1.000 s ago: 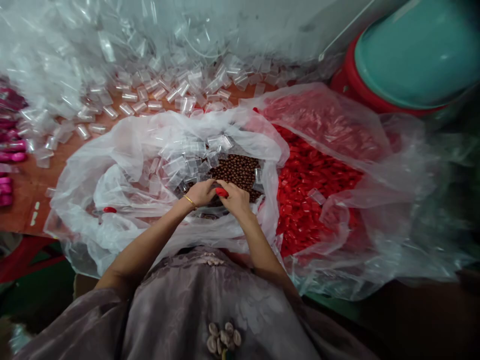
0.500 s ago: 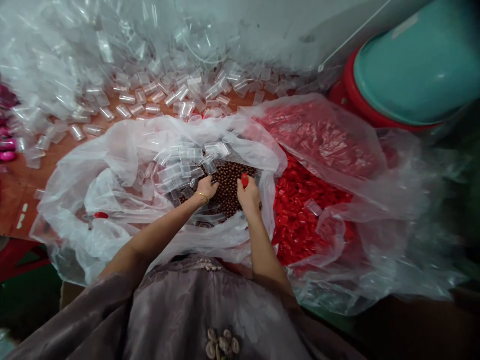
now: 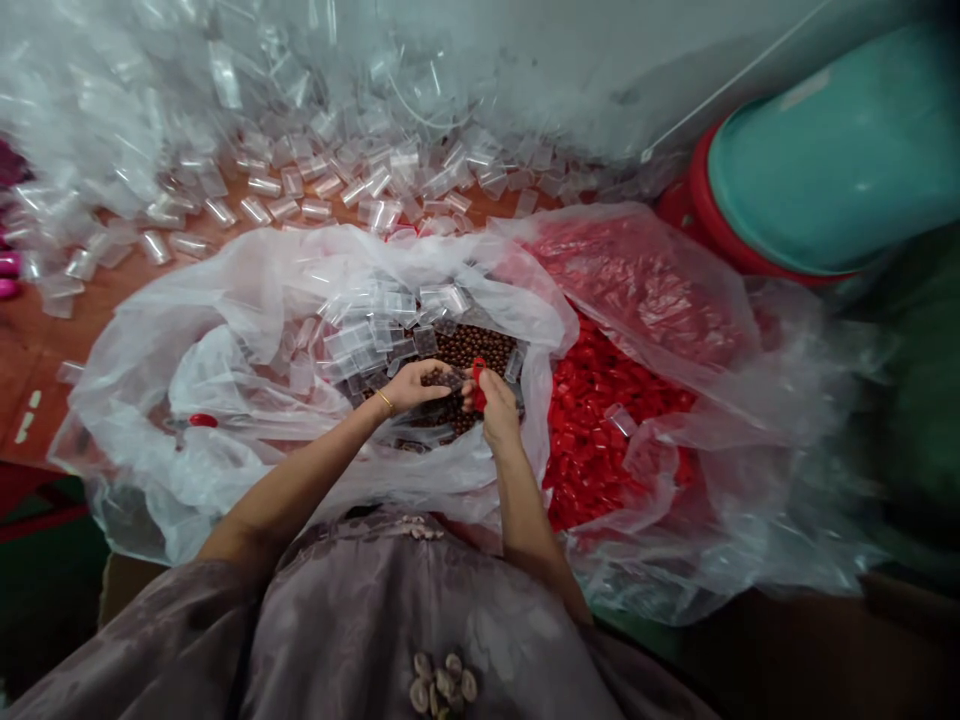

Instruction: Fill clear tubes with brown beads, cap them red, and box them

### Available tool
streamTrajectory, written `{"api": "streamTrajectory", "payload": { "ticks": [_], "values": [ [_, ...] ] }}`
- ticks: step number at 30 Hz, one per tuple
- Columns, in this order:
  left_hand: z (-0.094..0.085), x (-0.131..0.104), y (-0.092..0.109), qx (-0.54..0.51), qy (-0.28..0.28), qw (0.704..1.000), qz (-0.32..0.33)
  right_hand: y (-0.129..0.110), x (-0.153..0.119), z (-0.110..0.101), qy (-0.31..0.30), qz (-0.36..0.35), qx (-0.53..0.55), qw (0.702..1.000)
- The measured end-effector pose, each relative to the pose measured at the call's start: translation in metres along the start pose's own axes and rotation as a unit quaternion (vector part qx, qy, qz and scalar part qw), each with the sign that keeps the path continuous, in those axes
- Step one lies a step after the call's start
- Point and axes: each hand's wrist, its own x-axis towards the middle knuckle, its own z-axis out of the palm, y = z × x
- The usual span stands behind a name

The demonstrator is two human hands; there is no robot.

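Note:
My left hand (image 3: 414, 386) is closed around a small clear plastic container (image 3: 448, 379) that has brown balls in it. In my right hand (image 3: 496, 405) a red plastic cap (image 3: 478, 370) is gripped between thumb and fingers. Cap and container are close together; whether they touch I cannot tell. Below both hands lies a heap of brown balls (image 3: 476, 345) inside an opened white plastic bag (image 3: 247, 270). Several clear containers (image 3: 364, 335) rest on the left part of that heap, and one clear container (image 3: 514, 364) lies just beyond my right hand.
Right of the balls is a bag of red caps (image 3: 600, 440) with loose plastic film (image 3: 780, 460) around it. Many clear containers (image 3: 315, 210) cover the back of the orange-brown table (image 3: 112, 310). A teal bucket (image 3: 825, 170) stands at the back right against the wall.
My hands have come together over the balls. The container with balls now shows in my left hand, and the red cap has turned in my right hand. A clear container has appeared right of the heap.

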Motion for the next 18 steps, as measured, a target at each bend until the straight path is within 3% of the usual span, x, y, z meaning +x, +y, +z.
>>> {"api": "streamTrajectory", "payload": {
  "ticks": [4, 9, 12, 18],
  "values": [
    [-0.002, -0.005, 0.009, 0.112, -0.032, 0.993, 0.035, -0.005, 0.002, -0.003, 0.040, -0.019, 0.038, 0.998],
    [0.006, -0.009, 0.004, 0.006, -0.053, 0.998, 0.019, -0.011, -0.001, -0.010, -0.005, 0.005, 0.131, 0.991],
    [0.013, -0.011, 0.000, -0.033, -0.052, 0.998, 0.024, -0.010, -0.007, -0.009, 0.005, -0.017, 0.150, 0.988],
    [0.019, -0.015, 0.000, -0.061, -0.010, 0.997, 0.041, -0.001, -0.016, -0.006, 0.089, -0.152, -0.053, 0.983]
  ]
}}
